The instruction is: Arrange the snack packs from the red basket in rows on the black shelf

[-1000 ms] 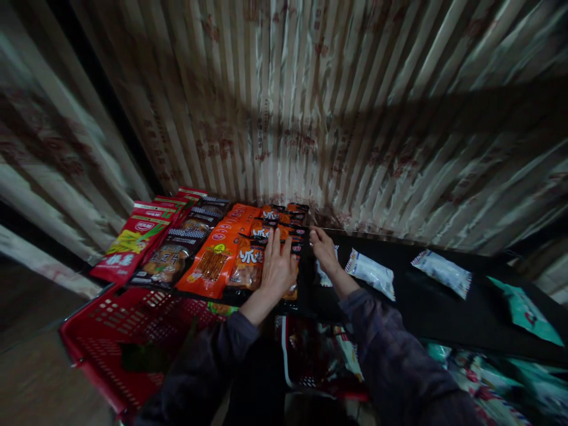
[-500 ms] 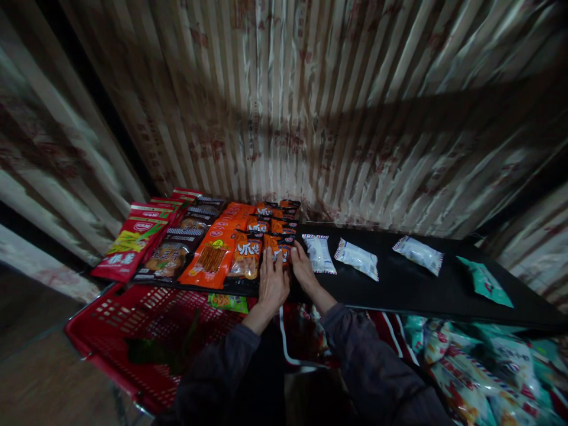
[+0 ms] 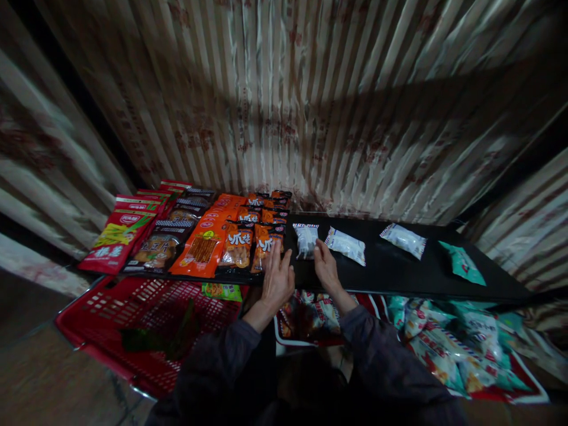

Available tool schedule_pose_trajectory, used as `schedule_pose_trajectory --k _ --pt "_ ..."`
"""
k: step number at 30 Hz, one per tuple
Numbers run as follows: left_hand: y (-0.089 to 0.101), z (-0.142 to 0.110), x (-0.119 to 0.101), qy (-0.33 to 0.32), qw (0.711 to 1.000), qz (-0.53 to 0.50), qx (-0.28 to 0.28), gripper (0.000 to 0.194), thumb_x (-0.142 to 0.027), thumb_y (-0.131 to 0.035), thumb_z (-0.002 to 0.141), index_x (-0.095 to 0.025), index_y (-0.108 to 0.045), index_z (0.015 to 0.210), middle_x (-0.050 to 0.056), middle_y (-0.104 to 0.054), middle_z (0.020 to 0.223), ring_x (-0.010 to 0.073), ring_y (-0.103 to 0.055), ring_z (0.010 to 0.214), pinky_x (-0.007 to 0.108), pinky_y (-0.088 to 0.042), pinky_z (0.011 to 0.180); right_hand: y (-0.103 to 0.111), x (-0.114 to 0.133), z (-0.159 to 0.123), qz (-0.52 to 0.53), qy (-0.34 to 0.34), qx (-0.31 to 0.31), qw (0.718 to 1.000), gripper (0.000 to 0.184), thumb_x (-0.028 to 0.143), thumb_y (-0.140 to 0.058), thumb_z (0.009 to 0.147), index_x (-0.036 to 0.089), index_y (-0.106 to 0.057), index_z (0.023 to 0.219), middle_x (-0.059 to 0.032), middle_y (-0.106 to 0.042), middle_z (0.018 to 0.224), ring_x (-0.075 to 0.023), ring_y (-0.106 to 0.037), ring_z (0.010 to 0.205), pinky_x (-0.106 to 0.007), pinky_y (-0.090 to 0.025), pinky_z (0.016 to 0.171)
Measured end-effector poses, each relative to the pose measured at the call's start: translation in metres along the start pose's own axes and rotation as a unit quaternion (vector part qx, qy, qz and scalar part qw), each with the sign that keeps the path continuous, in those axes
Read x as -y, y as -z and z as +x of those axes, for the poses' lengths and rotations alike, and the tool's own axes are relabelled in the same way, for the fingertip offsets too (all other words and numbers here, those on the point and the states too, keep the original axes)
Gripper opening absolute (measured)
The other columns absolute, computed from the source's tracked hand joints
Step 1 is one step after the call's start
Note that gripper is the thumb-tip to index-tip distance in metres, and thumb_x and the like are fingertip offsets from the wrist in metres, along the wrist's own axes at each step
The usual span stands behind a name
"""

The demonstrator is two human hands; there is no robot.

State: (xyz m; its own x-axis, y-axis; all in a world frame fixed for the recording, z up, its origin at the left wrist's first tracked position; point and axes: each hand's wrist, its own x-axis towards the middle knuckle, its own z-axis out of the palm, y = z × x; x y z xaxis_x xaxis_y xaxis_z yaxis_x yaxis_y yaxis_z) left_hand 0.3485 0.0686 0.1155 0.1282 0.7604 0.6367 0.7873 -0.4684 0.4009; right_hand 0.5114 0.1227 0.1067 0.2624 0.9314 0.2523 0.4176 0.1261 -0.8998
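My left hand [image 3: 278, 281], fingers stretched out, is at the right edge of the front orange-and-black snack packet [image 3: 265, 249]; whether it touches is hard to tell. To the right, my right hand [image 3: 327, 269] is open over the lower corner of a small white packet [image 3: 306, 239] with a striped edge. Neither hand holds anything. Left of the packets stand overlapping rows: another orange-and-black packet [image 3: 236, 247], orange bags of stick snacks [image 3: 199, 248], dark brown chip bags [image 3: 158, 248] and red bags [image 3: 113, 236], all on a black shelf [image 3: 302, 275].
Further right on the shelf lie two white packets [image 3: 346, 245] [image 3: 403, 239] and a teal packet [image 3: 461, 262]. Below are a red basket [image 3: 100, 355] with a green packet [image 3: 222, 291], and a basket [image 3: 535, 387] of teal and white bags. Striped sheeting [image 3: 266, 106] hangs behind.
My right hand has moved right, off the orange-and-black packets and to the nearest white packet. My left hand has shifted slightly off the front packet. The view has moved a little.
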Motion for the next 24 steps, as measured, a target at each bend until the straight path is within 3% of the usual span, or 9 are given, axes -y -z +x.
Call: schedule_pose_trajectory --k 8,15,24 --pt "-0.017 -0.012 -0.021 0.007 0.997 -0.061 0.057 0.045 -0.006 -0.040 0.088 -0.011 -0.056 0.130 0.017 -0.029 0.160 0.0267 -0.019 0.151 0.050 -0.032 0.120 0.029 -0.022 0.000 -0.019 0.015 -0.012 1.000 0.050 0.044 -0.045 0.091 0.016 -0.060 0.129 -0.0127 -0.064 0.134 -0.0254 -0.058 0.125 -0.044 -0.040 0.111" --pt "-0.038 -0.007 -0.027 0.083 0.990 -0.078 0.088 0.046 -0.010 -0.044 0.086 -0.011 -0.058 0.130 0.016 -0.029 0.160 0.0284 -0.029 0.148 0.046 -0.036 0.119 0.019 -0.025 -0.002 -0.030 0.023 0.007 0.999 0.048 0.038 -0.044 0.090 0.016 -0.060 0.129 -0.0136 -0.066 0.130 -0.0257 -0.061 0.120 -0.044 -0.044 0.107" --pt "-0.068 0.016 -0.033 0.154 0.983 -0.073 0.069 0.048 -0.009 -0.047 0.082 -0.011 -0.059 0.128 0.016 -0.033 0.158 0.0306 -0.028 0.148 0.048 -0.034 0.119 0.007 -0.030 0.008 -0.054 0.080 0.009 0.995 0.050 0.037 -0.041 0.090 0.014 -0.059 0.131 -0.0147 -0.062 0.136 -0.0258 -0.057 0.127 -0.045 -0.042 0.110"
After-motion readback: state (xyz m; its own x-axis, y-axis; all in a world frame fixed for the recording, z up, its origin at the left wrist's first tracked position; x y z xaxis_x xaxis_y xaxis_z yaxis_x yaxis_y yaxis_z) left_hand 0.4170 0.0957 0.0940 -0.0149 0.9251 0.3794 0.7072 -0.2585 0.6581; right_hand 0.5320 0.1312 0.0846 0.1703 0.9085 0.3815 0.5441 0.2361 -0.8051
